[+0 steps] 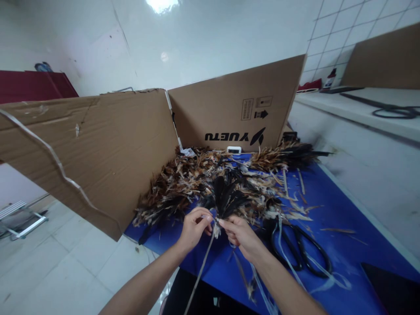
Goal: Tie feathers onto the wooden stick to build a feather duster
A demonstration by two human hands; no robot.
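A fan of black feathers (225, 194) stands upright between my hands, its pale quill ends gathered at the top of a thin stick (202, 267) that slants down toward me. My right hand (242, 236) pinches the base of this feather bundle from the right. On the left side of the same base, my left hand (196, 226) has thumb and forefinger closed together; what lies between them is too small to make out. Black-handled scissors (316, 251) lie right of my right forearm. Clear plastic ribbon (284, 247) trails across them.
Loose brown and black feathers (183, 179) cover the back of the blue tabletop (348, 218). Cardboard panels (229, 100) wall its back and left sides. A small white device (234, 150) stands at the rear. A dark flat object (390, 284) lies front right.
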